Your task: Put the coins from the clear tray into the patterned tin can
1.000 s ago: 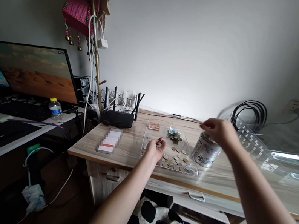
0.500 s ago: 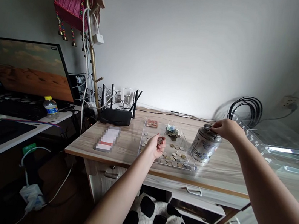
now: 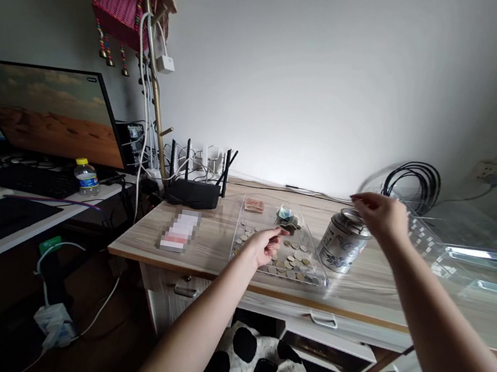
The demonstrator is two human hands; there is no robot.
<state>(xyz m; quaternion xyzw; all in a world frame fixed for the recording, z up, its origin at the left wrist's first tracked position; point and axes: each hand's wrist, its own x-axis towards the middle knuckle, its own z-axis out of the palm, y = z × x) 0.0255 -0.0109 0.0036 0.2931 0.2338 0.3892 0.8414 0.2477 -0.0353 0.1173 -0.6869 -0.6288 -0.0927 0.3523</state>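
Observation:
My left hand [image 3: 266, 246] is held over a clear plastic tray [image 3: 235, 244], its fingers curled and its thumb and forefinger pointing right. It seems closed on coins, mostly hidden by the fingers. Many loose coins [image 3: 296, 256] are scattered in the tray. A stack of reddish banknotes [image 3: 254, 205] and some crumpled greenish notes [image 3: 289, 219] lie towards its back. Right of the tray stands a silver tin [image 3: 343, 246] with a printed pattern and a lid. Just above its top is my right hand [image 3: 381, 214], fingers pressed together; whatever they may hold is hidden.
A black router [image 3: 192, 194] and a pixelated stack [image 3: 178, 231] are left of the tray. Clear plastic containers [image 3: 479, 256] and coiled black cable [image 3: 413, 183] occupy the right side. Further left, a monitor [image 3: 46, 111] and a yellow-capped bottle [image 3: 86, 177] stand on another desk.
My right hand has lifted off the tin's lid, its fingers now pointing left. My left hand has turned, and its thumb and forefinger now extend to the right.

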